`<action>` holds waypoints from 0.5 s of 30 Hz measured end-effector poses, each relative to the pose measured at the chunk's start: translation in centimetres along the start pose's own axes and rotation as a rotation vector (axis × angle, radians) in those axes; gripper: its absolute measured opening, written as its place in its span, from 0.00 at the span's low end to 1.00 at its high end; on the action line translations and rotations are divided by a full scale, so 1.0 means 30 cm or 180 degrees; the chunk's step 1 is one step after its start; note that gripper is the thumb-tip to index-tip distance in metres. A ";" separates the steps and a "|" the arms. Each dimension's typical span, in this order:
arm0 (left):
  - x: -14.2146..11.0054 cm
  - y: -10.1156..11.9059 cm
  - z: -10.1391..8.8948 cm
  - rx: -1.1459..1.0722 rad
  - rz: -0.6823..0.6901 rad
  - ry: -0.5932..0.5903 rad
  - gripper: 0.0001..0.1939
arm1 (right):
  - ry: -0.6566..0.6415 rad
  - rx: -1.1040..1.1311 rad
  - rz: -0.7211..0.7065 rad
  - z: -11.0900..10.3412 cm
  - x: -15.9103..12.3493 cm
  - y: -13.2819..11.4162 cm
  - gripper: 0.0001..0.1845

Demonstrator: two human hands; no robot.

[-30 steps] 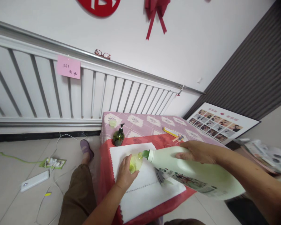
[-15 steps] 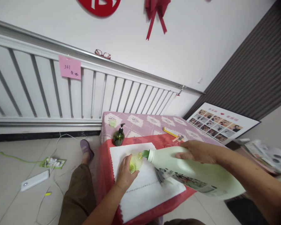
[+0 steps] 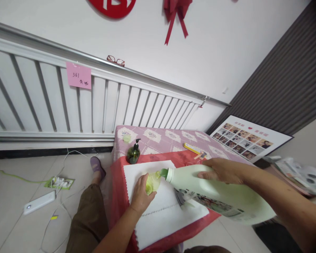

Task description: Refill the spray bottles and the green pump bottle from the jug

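Note:
My right hand (image 3: pixel 218 170) grips a large pale green jug (image 3: pixel 221 196) by its upper side, tilted nearly level with its mouth to the left. The green spout (image 3: pixel 163 173) of the jug meets the rim of a small clear yellowish cup (image 3: pixel 152 183). My left hand (image 3: pixel 142 196) is closed around that cup, which is tipped toward the jug and has yellow-green liquid in it. Beneath both lies a white cloth (image 3: pixel 163 225) with a scalloped edge. A dark green pump bottle (image 3: pixel 133 153) stands upright behind my left hand.
A red cloth (image 3: pixel 152 159) and a pink patterned tablecloth (image 3: pixel 171 135) cover the table. A yellow box (image 3: pixel 192 148) lies toward the back. Along the wall runs a white radiator (image 3: pixel 137 109). Cables and a white power bank (image 3: pixel 39 202) lie on the floor at left.

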State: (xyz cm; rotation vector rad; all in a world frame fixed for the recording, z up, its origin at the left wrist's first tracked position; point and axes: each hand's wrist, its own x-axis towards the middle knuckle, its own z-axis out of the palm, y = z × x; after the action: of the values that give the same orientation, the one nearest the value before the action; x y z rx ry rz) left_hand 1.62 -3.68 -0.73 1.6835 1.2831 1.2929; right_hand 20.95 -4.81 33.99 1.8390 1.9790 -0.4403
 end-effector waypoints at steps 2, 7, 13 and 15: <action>0.000 0.000 0.000 -0.0001 -0.0002 0.0003 0.40 | -0.0031 0.0042 0.0002 0.000 0.001 -0.001 0.30; 0.000 -0.005 0.003 0.0003 -0.0004 -0.0003 0.40 | -0.0002 0.0077 0.0011 0.004 0.005 0.005 0.30; 0.001 -0.011 0.005 0.0010 0.0013 -0.0017 0.40 | 0.0014 0.0047 0.0059 0.001 0.001 -0.001 0.28; 0.000 -0.011 0.006 0.0015 0.0011 -0.0019 0.40 | -0.0036 0.0090 0.0049 -0.002 -0.001 -0.005 0.28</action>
State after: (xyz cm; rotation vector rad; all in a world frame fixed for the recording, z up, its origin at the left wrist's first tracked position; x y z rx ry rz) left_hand 1.68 -3.57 -1.08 1.6923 1.2813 1.2867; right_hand 20.80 -4.81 34.05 1.8634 1.9594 -0.4754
